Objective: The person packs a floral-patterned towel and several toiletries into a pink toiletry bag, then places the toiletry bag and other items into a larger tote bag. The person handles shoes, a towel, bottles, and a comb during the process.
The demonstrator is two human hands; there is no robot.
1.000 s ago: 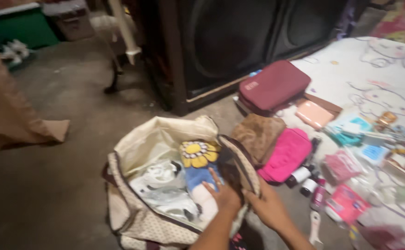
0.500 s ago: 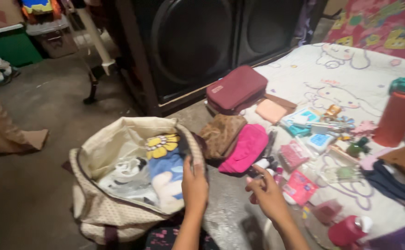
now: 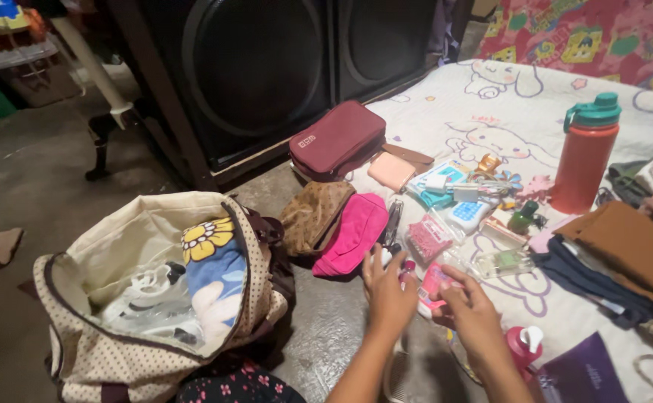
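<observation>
Both your hands have left the cream dotted bag (image 3: 155, 298) and now meet over the small toiletries just right of it: your left hand (image 3: 387, 292), which was resting on the bag's rim half a second ago, has swung across to join the right. Your left hand's fingers curl loosely around small bottles (image 3: 405, 267), though you cannot tell whether they actually grip one; your right hand (image 3: 474, 317) is closed on a pink packet (image 3: 432, 287), thumb on top. Just right of that, a pink pump bottle (image 3: 524, 347) stands beside a purple folder (image 3: 584, 373). The bag sits open to the left of the hands, with a blue cloth bearing a yellow flower (image 3: 211, 265) inside it. Beyond the bag's right edge lie a brown pouch (image 3: 313, 216) and a hot-pink pouch (image 3: 352, 233), touching each other. Farther from the bag, a maroon case (image 3: 336, 140) rests against the dark speaker cabinet (image 3: 252, 67), and well to the right an orange bottle with a teal lid (image 3: 586, 157) stands upright on the printed sheet (image 3: 520, 97), near folded brown cloth (image 3: 636, 250).
</observation>
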